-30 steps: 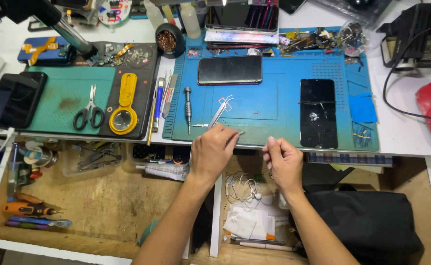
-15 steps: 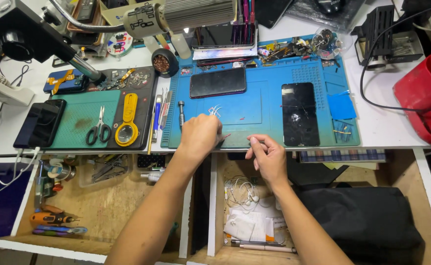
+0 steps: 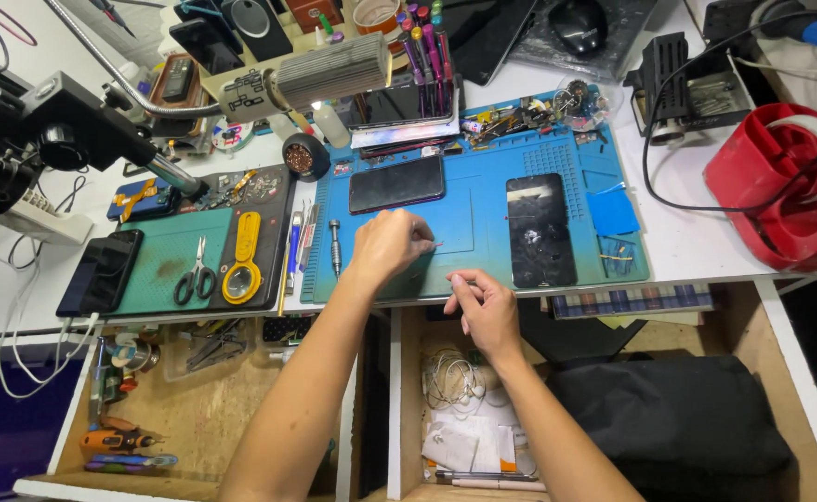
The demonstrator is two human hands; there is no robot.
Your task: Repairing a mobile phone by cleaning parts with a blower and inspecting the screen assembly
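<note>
Left hand (image 3: pixel 388 244) sits mid blue mat (image 3: pixel 483 209), fingers pinching a tiny part I can't make out. Right hand (image 3: pixel 485 307) at the table's front edge, fingers pressed together, just below a dark phone (image 3: pixel 396 183).

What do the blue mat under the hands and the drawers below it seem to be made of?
The blue mat looks like soft matte rubber or silicone: moulded grid of small compartments, no glare. The open drawers seem to be unfinished plywood or pressed board: pale, rough grain, bare edges. The left hand rests on the mat.
</note>
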